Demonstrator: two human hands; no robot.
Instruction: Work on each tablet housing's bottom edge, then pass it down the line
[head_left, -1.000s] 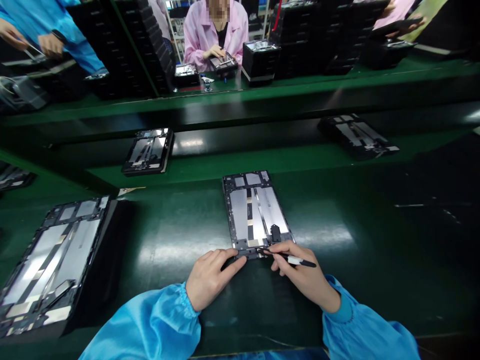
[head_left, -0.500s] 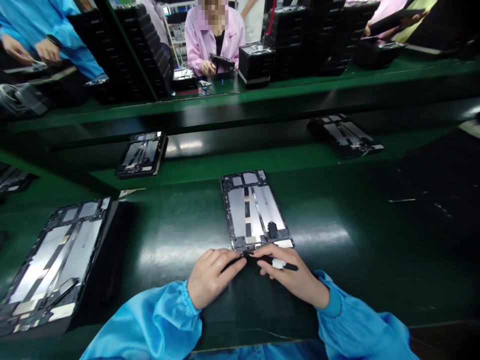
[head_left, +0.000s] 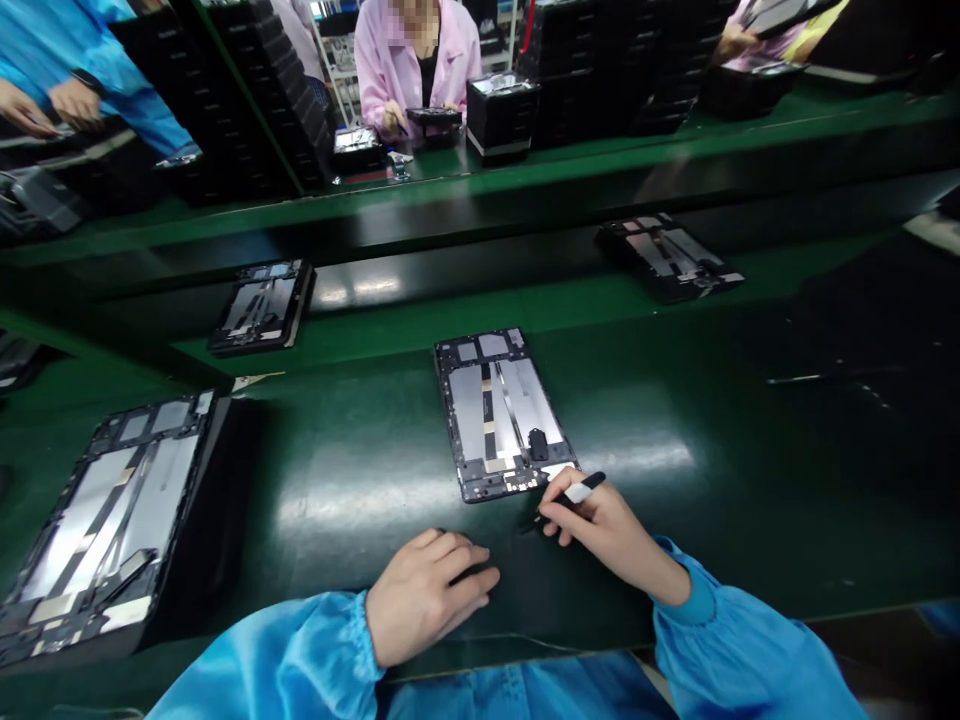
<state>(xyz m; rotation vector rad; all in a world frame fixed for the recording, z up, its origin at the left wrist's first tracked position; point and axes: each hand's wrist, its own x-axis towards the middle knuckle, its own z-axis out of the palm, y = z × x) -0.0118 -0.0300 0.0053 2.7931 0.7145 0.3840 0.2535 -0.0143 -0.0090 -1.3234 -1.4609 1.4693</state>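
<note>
An opened tablet (head_left: pixel 469 400) lies on the green bench in front of me, its inside facing up, with silver panels, dark ribbon strips and a small black part (head_left: pixel 538 444) near its lower right. My right hand (head_left: pixel 589 520) is closed in a pen-like grip on a slim black tool with a white band (head_left: pixel 581 491), just beside the tablet's lower right corner. The tool's kind is unclear. My left hand (head_left: pixel 435 595) rests on the bench below the tablet, fingers loosely bent and thumb apart, with nothing visible in it.
A stack topped by another opened tablet (head_left: pixel 112 500) stands at the left. Two more tablet stacks (head_left: pixel 259 305) (head_left: pixel 675 255) sit farther back. Beyond a raised green ledge (head_left: pixel 450 190), a person in pink (head_left: pixel 416 70) works among tall black stacks (head_left: pixel 577 90). A green post crosses the left side.
Both hands have drawn away from the tablet's lower edge, the left down and the right to the right with the tool. The lower edge now shows. The view has shifted slightly.
</note>
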